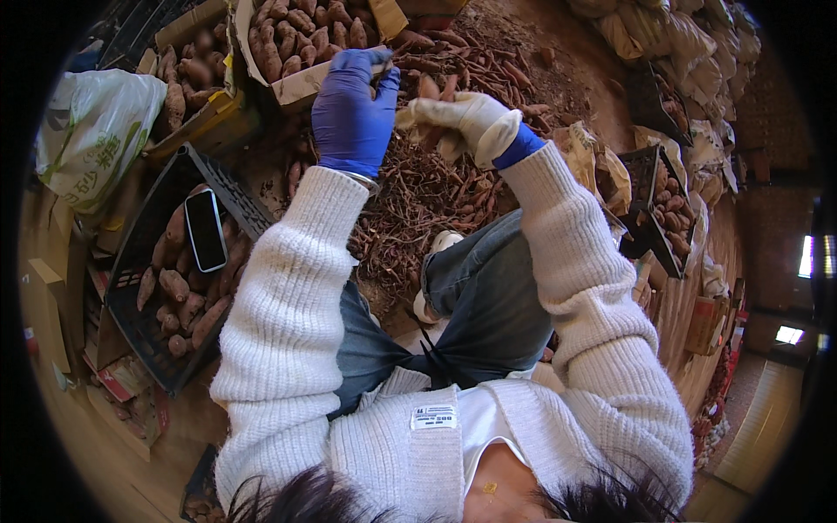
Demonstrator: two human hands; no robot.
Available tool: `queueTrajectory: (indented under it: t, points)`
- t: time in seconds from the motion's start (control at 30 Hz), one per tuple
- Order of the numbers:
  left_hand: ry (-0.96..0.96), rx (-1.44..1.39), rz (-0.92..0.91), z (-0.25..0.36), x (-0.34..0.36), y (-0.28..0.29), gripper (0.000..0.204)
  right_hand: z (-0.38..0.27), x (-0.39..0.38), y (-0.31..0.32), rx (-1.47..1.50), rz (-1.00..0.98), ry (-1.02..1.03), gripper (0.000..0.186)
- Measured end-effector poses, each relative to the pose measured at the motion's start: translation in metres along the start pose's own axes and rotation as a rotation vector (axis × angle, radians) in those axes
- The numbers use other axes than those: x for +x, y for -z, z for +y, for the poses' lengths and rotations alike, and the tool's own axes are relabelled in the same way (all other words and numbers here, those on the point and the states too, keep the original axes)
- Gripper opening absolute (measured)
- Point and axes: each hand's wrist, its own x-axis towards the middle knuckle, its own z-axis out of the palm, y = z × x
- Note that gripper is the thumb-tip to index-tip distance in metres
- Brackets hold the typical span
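My left hand [356,113], in a blue glove, is closed at the edge of a cardboard box of sweet potatoes [288,39]. A small dark and grey thing shows at its fingertips, too little of it to name. Close by on the right, my right hand [466,122] wears a whitish glove over a blue one. Its fingers are curled round a reddish sweet potato [428,87], partly hidden by the glove. Below both hands spreads a heap of thin roots and small sweet potatoes [410,192] on the ground, between my legs and beyond.
On the left, a black crate [157,349] holds sweet potatoes with a phone [206,230] lying on top. Behind it stand a white plastic bag [96,131] and another box of sweet potatoes [174,105]. To the right are another filled crate [641,179] and stacked sacks [689,52].
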Motion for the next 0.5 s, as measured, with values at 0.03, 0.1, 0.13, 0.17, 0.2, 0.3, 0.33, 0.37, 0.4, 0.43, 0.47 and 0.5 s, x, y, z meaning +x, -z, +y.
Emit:
queueTrajectory:
  t: [0.03,0.1,0.13,0.17,0.2,0.3,0.33,0.37,0.4,0.43,0.47,0.5]
  points:
    - [0.151,-0.058,-0.034,-0.001,0.000,0.002,0.021,0.001,0.005,0.004,0.094,0.016,0.029,0.028]
    - [0.297,-0.057,-0.146,-0.012,-0.004,0.001,0.021,-0.001,0.007,0.013,0.273,-0.010,0.083,0.027]
    - [0.369,-0.059,-0.203,-0.013,-0.004,0.001,0.022,-0.002,0.009,0.014,0.330,0.075,0.062,0.027]
    - [0.423,-0.111,-0.276,-0.011,-0.003,0.003,0.026,-0.003,0.012,0.015,0.387,0.162,0.041,0.027]
    - [0.407,-0.149,-0.316,-0.012,-0.005,0.000,0.026,-0.003,0.013,0.016,0.443,0.249,0.020,0.027]
    - [0.405,-0.252,-0.455,-0.014,-0.013,-0.006,0.028,-0.004,0.011,0.012,0.503,0.268,0.030,0.027]
    - [0.427,-0.279,-0.520,-0.010,-0.013,-0.008,0.028,-0.004,0.011,0.013,0.514,0.262,0.040,0.027]
    - [0.449,-0.307,-0.584,-0.007,-0.013,-0.009,0.028,-0.004,0.011,0.014,0.508,0.261,0.034,0.028]
    - [0.471,-0.333,-0.648,-0.005,-0.013,-0.009,0.029,-0.005,0.010,0.015,0.502,0.259,0.027,0.029]
    - [0.482,-0.406,-0.654,-0.006,-0.014,-0.011,0.029,-0.004,0.010,0.015,0.497,0.256,0.020,0.030]
    - [0.521,-0.455,-0.658,-0.009,-0.015,-0.012,0.029,-0.004,0.010,0.014,0.476,0.263,0.031,0.030]
    - [0.559,-0.504,-0.661,-0.010,-0.016,-0.011,0.028,-0.005,0.011,0.013,0.455,0.271,0.043,0.031]
